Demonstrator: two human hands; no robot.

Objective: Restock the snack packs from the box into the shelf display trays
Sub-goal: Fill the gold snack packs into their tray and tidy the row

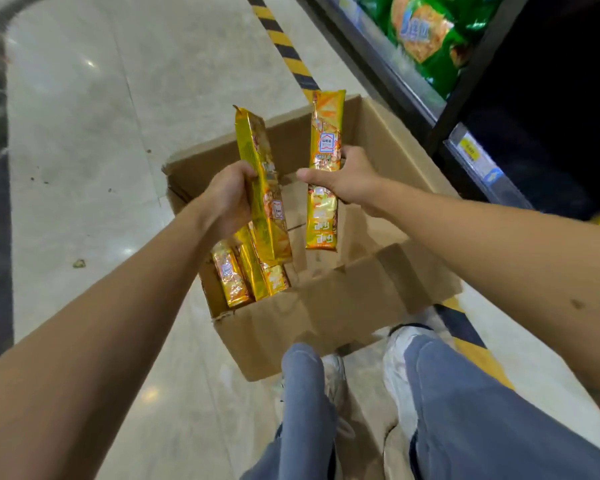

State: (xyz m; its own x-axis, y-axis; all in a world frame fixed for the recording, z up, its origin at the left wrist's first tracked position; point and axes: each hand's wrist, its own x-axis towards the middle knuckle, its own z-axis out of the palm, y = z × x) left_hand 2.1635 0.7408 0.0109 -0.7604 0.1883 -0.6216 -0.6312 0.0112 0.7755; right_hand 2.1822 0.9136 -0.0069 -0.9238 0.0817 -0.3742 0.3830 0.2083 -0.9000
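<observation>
A: Left hand [227, 197] wraps one snack pack [253, 143], right hand [349, 181] wraps a second pack [326, 126], mid-frame over the box [309, 323]. Worry?
B: Slick foil, long packs held one-handed; either might slip or knock the shelf [406, 88], upper right.

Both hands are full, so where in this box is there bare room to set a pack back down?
The box bottom is bare from the remaining packs across to its right wall, below your right hand. The near left corner is crowded with those packs, under your left hand. The tiled floor left of the box is open, apart from crumbs.
</observation>
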